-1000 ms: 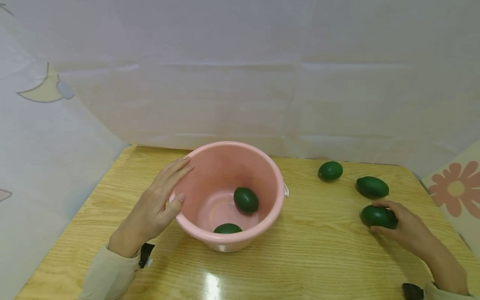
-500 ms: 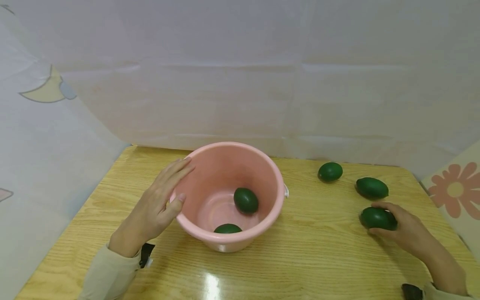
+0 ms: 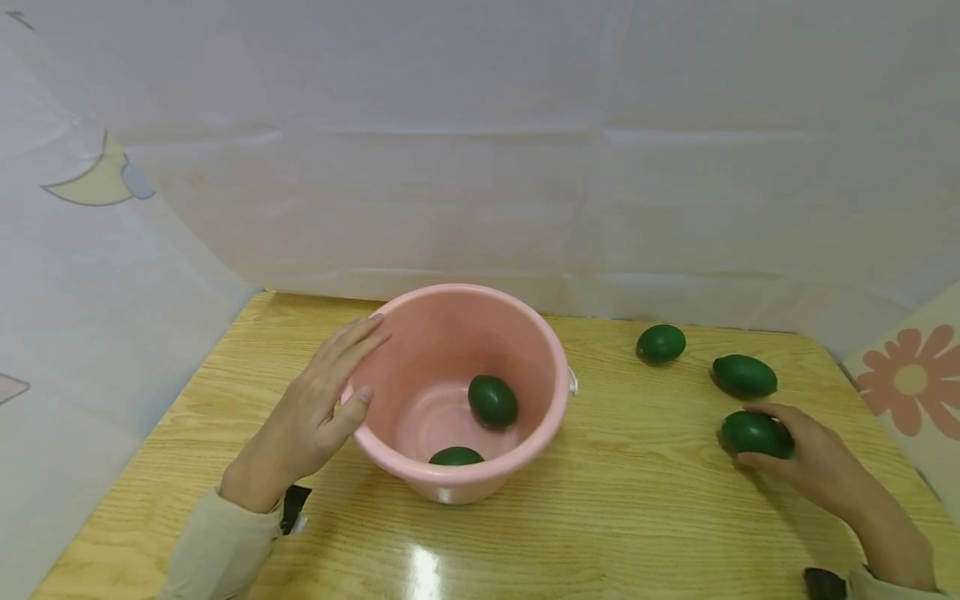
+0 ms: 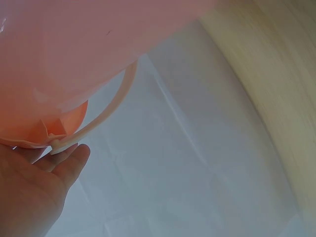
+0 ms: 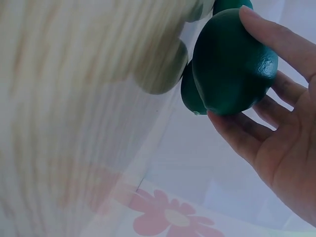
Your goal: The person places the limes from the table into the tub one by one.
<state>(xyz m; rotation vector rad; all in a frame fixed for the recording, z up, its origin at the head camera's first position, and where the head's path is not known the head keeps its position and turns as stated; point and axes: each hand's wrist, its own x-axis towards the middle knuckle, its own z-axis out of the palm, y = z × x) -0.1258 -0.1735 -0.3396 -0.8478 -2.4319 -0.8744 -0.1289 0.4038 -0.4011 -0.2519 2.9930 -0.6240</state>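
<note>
A pink bucket (image 3: 457, 300) stands on the wooden table with two dark green oval fruits inside; one fruit (image 3: 492, 402) shows fully, and the near fruit (image 3: 456, 456) is partly hidden by the rim. My left hand (image 3: 307, 417) rests against the bucket's left rim, fingers fairly straight. The left wrist view shows the left hand (image 4: 39, 182) beside the bucket's handle (image 4: 106, 113). At the right, my right hand (image 3: 813, 458) holds a green oval fruit (image 3: 753, 435) between thumb and fingers. In the right wrist view this fruit (image 5: 232, 59) appears at or just above the tabletop; contact is unclear.
Two more green fruits lie behind the right hand: one fruit (image 3: 744, 376) just beyond it, another fruit (image 3: 661, 343) farther back and left. A pale sheet (image 3: 450, 208) hangs along the table's (image 3: 637, 517) back edge. Patterned sheets flank both sides.
Nearly nothing differs. Both hands keep their places, the right still around its fruit, and the bucket stays put; the view shifts very slightly.
</note>
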